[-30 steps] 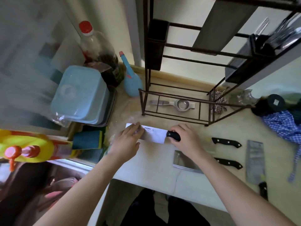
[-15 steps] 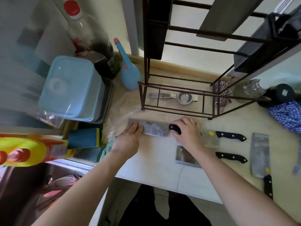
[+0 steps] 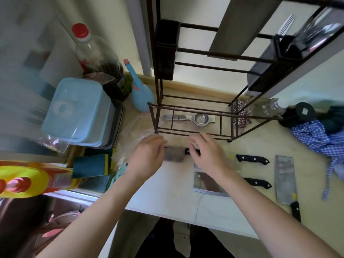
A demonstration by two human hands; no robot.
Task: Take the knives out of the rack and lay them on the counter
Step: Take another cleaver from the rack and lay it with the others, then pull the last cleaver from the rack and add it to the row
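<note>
Both hands (image 3: pixel 149 157) (image 3: pixel 208 155) hover open over a cleaver (image 3: pixel 174 155) on the counter (image 3: pixel 167 192).

A home kitchen, cramped and lived-in. Pale table (image 3: pixel 167 192) beside a sink (image 3: pixel 28 220), crowded with cleavers (image 3: pixel 283 179), a metal rack (image 3: pixel 195 116), sponges (image 3: pixel 91 165), an oil bottle (image 3: pixel 96 58) and stacked blue containers (image 3: pixel 78 112). Forks (image 3: pixel 287 23) upright in a holder above.
</note>
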